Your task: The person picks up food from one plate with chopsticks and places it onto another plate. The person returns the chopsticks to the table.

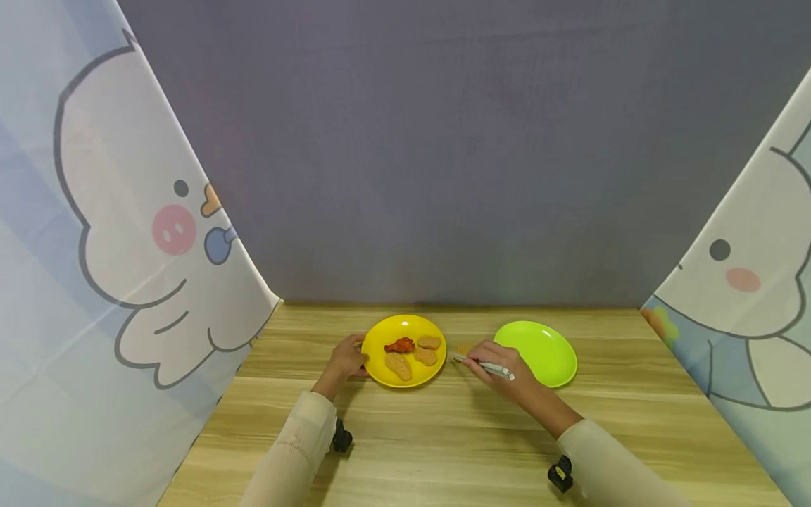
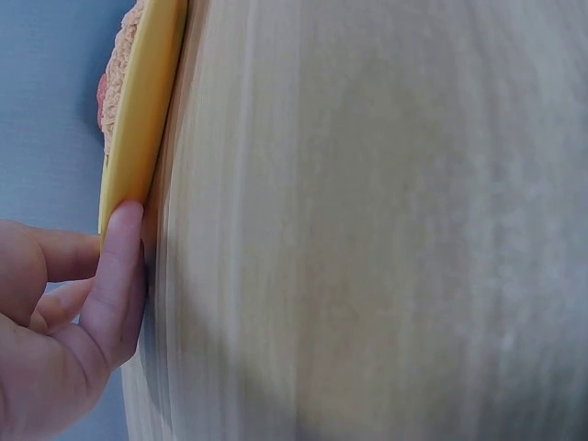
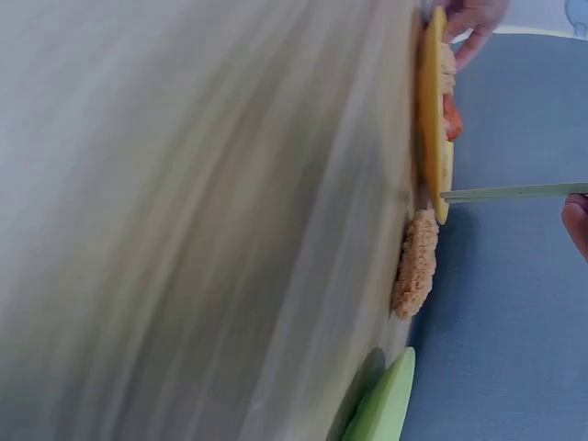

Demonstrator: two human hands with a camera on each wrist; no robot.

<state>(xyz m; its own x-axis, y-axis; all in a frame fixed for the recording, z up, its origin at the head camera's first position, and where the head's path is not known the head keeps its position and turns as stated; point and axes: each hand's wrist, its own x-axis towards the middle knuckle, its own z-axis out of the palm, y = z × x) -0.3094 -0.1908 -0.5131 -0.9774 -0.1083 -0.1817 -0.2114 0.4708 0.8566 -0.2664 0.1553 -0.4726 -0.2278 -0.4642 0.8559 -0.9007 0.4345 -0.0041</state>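
My left hand [image 1: 348, 358] grips the left rim of a yellow plate [image 1: 405, 380], thumb above and fingers below. On the plate lie a red-glazed chicken piece [image 1: 400, 345], a larger breaded piece [image 1: 398, 367] and two nuggets [image 1: 425, 356]. The right hand [image 1: 500, 360] holds a pair of pale chopsticks [image 1: 491, 367], pointing left. Their tips overlap the plate's right edge in the right wrist view. A breaded nugget [image 3: 416, 265] rests on the table just right of the yellow plate, partly covered by the right hand in the head view.
A green plate [image 1: 538, 352] stands to the right, behind the right hand. The wooden table [image 1: 431, 443] ends at a grey backdrop [image 1: 443, 176]. Printed cartoon panels [image 1: 152, 232] flank both sides.
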